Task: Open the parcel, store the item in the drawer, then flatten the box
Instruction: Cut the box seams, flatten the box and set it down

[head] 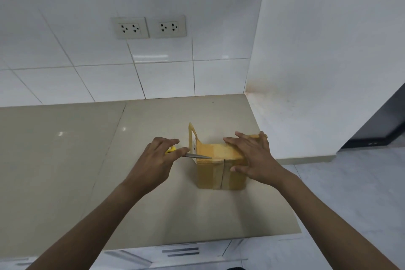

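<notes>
On the beige counter (153,204) sits your small yellow cardboard parcel (221,171), your right hand (252,155) resting flat on top (fingers spread). Just left, your left hand (157,160) clenches yellow-handled scissors (197,155), blade pointing right at its top edge.

A small yellow-brown cardboard parcel (221,169) stands on the beige countertop (87,160) near its right edge. Clear tape runs down the near face along a centre seam. One top flap (192,138) on the left side stands upright, a white label showing on its inner side, while the rest of the top stays flat and closed. The drawer fronts (182,252) sit shut below the counter's front edge.
</notes>
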{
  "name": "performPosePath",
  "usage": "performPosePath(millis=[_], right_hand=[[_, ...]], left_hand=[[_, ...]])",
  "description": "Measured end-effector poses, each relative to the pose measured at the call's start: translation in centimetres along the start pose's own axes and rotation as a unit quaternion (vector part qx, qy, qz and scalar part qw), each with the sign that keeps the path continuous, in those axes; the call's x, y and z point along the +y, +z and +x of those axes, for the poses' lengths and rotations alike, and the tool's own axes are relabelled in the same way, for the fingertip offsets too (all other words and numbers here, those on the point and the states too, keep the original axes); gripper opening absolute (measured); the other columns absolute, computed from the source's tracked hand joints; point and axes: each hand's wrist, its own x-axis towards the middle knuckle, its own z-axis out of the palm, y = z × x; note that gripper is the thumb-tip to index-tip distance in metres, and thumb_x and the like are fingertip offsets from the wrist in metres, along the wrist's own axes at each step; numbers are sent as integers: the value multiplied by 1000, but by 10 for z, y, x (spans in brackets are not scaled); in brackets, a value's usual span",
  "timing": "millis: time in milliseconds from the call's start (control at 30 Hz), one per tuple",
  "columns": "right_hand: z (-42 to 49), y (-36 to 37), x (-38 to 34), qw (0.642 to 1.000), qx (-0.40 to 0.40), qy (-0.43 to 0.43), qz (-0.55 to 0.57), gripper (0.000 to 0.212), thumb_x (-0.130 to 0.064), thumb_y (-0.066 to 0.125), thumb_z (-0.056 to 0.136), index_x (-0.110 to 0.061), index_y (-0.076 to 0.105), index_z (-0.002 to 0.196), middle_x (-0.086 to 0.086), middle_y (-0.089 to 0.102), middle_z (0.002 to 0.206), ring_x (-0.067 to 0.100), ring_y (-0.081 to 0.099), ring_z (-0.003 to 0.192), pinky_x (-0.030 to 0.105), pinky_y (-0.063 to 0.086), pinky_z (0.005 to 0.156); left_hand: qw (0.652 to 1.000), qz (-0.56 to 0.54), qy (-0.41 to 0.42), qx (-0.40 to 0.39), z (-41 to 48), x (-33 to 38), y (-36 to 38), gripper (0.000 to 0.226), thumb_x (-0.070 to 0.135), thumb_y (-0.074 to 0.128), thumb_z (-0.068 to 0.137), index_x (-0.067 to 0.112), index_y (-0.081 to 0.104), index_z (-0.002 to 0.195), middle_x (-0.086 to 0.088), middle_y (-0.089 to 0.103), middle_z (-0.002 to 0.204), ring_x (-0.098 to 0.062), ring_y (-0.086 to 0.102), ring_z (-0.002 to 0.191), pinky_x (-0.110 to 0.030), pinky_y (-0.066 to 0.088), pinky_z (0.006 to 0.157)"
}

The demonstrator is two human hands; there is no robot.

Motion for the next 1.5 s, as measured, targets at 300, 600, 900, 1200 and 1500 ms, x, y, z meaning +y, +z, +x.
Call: performPosePath(millis=[300, 600, 900, 1200, 1500], right_hand=[[1, 1, 0, 1000, 13, 8, 11, 77, -41, 73, 78, -39, 31, 142, -12, 40, 148, -3, 11, 142, 46, -15, 114], [-3, 4, -1, 1000, 13, 1, -9, 78, -41, 73, 77, -38, 30, 142, -16, 39, 147, 4, 13, 146, 49, -14, 115], [0, 3, 1, 1000, 10, 6, 2, 78, -43, 73, 76, -39, 31, 142, -17, 40, 146, 4, 15, 146, 49, -14, 114], [0, 6, 1, 1000, 7, -1, -5, 78, -42, 75, 74, -39, 33, 140, -15, 42, 146, 5, 16, 145, 51, -12, 115], [2, 6, 2, 1000, 2, 0, -28, 75, -43, 74, 73, -39, 35, 137, -22, 42, 144, 9, 13, 147, 55, -8, 114]], left_hand=[[998, -32, -32, 34, 11, 29, 6, 40, -5, 67, 78, 15, 68, 111, -12, 66, 119, -37, 58, 99, -45, 54, 76], [999, 15, 5, 46, 21, 30, 6, 30, 2, 69, 76, 17, 66, 102, -8, 67, 115, -33, 58, 101, -39, 47, 69], [983, -140, -104, 58, 9, 40, 29, 19, 3, 64, 85, 14, 67, 100, -1, 68, 105, -27, 53, 97, -30, 44, 85], [950, -153, -188, 196, 38, 33, 0, 18, 12, 44, 95, 15, 59, 105, 1, 62, 105, -19, 48, 96, -24, 32, 82], [851, -135, -502, -77, -48, 80, 90, 27, 5, 59, 86, 2, 61, 112, -30, 58, 110, -47, 48, 102, -49, 43, 81]])
